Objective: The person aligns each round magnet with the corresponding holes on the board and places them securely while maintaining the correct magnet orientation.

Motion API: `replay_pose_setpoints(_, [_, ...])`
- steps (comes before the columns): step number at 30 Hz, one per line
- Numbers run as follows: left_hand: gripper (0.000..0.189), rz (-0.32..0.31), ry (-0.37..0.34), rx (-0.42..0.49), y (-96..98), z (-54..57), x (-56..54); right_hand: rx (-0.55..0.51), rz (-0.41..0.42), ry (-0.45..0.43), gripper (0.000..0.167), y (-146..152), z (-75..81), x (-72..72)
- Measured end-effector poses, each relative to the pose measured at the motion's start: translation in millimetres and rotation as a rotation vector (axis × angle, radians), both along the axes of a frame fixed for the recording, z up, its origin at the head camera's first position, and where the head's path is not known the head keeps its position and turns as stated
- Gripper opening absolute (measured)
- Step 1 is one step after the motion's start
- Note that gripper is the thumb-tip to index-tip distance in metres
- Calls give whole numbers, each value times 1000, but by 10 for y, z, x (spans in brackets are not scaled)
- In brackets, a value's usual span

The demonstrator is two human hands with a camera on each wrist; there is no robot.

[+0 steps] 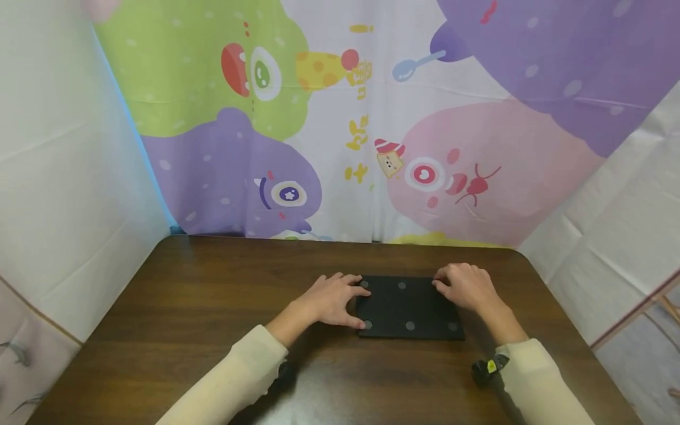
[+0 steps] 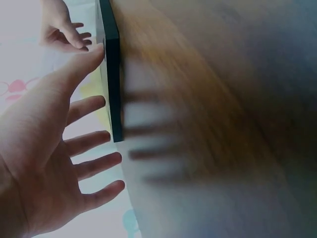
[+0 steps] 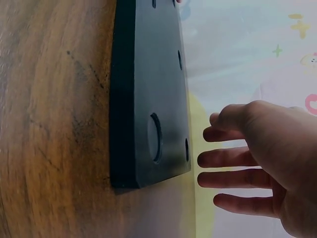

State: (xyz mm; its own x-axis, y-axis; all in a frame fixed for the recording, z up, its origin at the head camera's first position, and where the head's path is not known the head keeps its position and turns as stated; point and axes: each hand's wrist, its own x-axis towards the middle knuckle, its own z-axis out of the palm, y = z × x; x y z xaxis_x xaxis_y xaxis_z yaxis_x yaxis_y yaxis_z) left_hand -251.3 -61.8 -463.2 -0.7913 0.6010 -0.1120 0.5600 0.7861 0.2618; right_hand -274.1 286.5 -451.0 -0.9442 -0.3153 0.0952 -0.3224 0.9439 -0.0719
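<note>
A thin black rectangular board (image 1: 406,307) lies flat on the table, with several grey round spots along its long sides. Close up in the right wrist view, one round spot (image 3: 155,139) looks like a shallow recess near the board's corner. My left hand (image 1: 334,300) is spread at the board's left end, thumb at the near corner and fingertips by the far one. Over the far right corner is my right hand (image 1: 467,286), its fingers loosely bent and partly hiding that corner. In the right wrist view, those fingers (image 3: 228,158) show a gap from the board.
The brown wooden table (image 1: 212,307) extends around the board on all sides. Behind it hangs a cloth (image 1: 340,206) printed with cartoon figures, and white sheets (image 1: 64,147) stand at both sides. A small black device (image 1: 486,369) sits at my right wrist.
</note>
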Motion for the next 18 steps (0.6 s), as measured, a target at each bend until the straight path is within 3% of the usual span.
replay_pose_setpoints(9, [71, 9, 25, 18, -134, 62, -5, -63, 27, 49, 15, -35, 98, 64])
replay_pose_setpoints(18, [65, 24, 42, 82, -434, 98, 16, -108, 46, 77, 14, -45, 235, 123])
